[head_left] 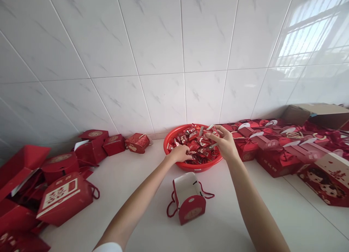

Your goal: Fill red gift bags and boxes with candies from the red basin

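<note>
A round red plastic basket (200, 167) stands against the wall, filled with wrapped candies (195, 145), mostly red. My left hand (180, 153) reaches in over its front left rim, fingers curled down among the wrappers; whatever they grip is hidden. Above the basket's right side, my right hand (225, 141) pinches a red wrapped candy (212, 133) between thumb and fingers. In front of the basket sits a small red gift box (191, 208) with its top open, showing a white inside. Its red cord handles hang out to either side.
Several red gift boxes (65, 199) are heaped at the left, and one lies on its side (137, 142) by the wall. Rows of closed red boxes (278, 161) fill the right side, with a cardboard box (319, 112) behind. White tiled wall (160, 99) bounds the white counter (141, 223).
</note>
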